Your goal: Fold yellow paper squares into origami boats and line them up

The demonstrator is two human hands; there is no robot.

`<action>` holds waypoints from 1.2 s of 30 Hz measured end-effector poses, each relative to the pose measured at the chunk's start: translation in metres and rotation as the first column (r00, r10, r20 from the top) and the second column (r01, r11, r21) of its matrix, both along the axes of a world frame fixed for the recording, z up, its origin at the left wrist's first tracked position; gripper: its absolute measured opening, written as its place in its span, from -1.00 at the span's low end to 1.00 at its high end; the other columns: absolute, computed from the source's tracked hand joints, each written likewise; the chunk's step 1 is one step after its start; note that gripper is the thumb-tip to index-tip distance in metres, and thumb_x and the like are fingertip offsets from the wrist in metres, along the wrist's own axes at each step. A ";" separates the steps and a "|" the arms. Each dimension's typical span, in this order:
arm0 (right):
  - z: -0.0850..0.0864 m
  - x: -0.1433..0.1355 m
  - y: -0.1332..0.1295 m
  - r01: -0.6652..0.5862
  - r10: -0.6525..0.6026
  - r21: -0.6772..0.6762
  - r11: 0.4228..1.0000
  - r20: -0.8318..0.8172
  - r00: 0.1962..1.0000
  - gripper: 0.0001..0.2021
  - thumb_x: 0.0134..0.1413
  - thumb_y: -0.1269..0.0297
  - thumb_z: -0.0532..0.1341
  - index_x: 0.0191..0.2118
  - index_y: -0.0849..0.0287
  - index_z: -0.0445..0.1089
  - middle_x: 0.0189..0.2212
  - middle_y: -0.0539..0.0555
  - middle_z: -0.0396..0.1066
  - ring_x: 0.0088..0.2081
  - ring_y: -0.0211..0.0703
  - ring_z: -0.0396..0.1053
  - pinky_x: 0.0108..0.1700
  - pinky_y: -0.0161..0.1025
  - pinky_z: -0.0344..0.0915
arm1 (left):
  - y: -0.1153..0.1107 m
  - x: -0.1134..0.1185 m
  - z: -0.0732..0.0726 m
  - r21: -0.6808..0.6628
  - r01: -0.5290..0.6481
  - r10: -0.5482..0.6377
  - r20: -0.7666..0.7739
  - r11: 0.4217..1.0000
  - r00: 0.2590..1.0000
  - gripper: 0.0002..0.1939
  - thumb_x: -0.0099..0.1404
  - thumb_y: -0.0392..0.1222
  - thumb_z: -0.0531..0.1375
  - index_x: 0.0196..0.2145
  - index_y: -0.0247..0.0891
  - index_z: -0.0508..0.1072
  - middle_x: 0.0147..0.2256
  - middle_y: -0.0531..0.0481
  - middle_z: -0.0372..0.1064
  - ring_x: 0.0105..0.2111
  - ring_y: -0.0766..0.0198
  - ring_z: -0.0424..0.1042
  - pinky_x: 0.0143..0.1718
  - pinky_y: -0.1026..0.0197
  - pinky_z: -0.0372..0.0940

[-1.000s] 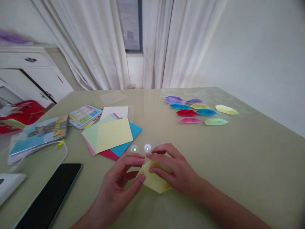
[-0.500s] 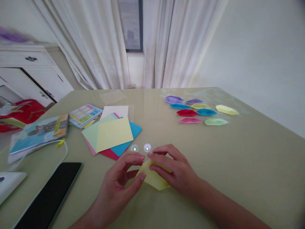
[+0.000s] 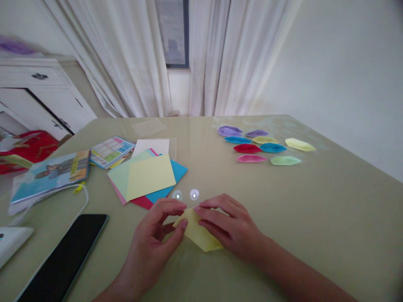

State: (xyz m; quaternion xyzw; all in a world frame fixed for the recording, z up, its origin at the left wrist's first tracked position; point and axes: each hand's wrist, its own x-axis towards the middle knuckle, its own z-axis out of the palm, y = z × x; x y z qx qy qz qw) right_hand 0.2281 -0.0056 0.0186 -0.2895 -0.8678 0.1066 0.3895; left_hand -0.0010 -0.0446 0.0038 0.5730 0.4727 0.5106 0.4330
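Yellow paper (image 3: pixel 203 239) sits well short of the worktop's (image 3: pixel 330 218) far edge. Left hand (image 3: pixel 154 239) grips its left corner, thumb on top; right hand (image 3: pixel 234 222) grasps the upper edge. I'd anchor left, align edges, press the crease lightly before sharpening.

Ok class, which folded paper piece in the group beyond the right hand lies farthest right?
The yellow piece at the group's right edge, lying apart; the other yellow piece sits further left, close among its neighbours.
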 end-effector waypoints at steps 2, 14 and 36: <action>-0.001 0.000 0.000 0.005 -0.005 -0.008 1.000 -0.010 1.000 -0.77 0.42 0.31 0.29 0.11 0.17 0.53 -0.07 0.18 0.60 -0.08 -0.06 0.51 0.05 -0.12 0.48 | 0.000 0.000 0.000 0.016 0.015 -0.016 0.012 1.000 1.000 -0.83 0.44 -0.21 0.32 -0.04 -0.01 0.54 -0.01 -0.01 0.38 -0.02 0.25 0.48 -0.24 0.42 0.51; 0.005 0.001 -0.003 0.006 -0.007 -0.024 1.000 -0.033 0.999 -0.85 0.40 0.31 0.31 0.01 0.09 0.58 -0.14 0.14 0.58 -0.13 -0.09 0.50 -0.02 -0.13 0.49 | -0.002 0.004 0.002 0.024 0.012 -0.012 0.018 1.000 1.000 -0.84 0.42 -0.21 0.31 -0.06 -0.02 0.57 -0.04 -0.03 0.38 -0.03 0.21 0.49 -0.19 0.33 0.56; 0.004 0.001 -0.005 -0.037 0.037 -0.025 0.999 -0.010 0.999 -0.90 0.40 0.31 0.30 -0.06 0.10 0.56 -0.14 0.14 0.58 -0.14 -0.10 0.50 0.01 -0.11 0.46 | -0.003 0.003 0.002 0.024 -0.007 0.008 -0.027 1.000 1.000 -0.84 0.41 -0.21 0.31 -0.07 -0.02 0.57 -0.09 -0.01 0.42 -0.14 0.23 0.52 -0.28 0.33 0.54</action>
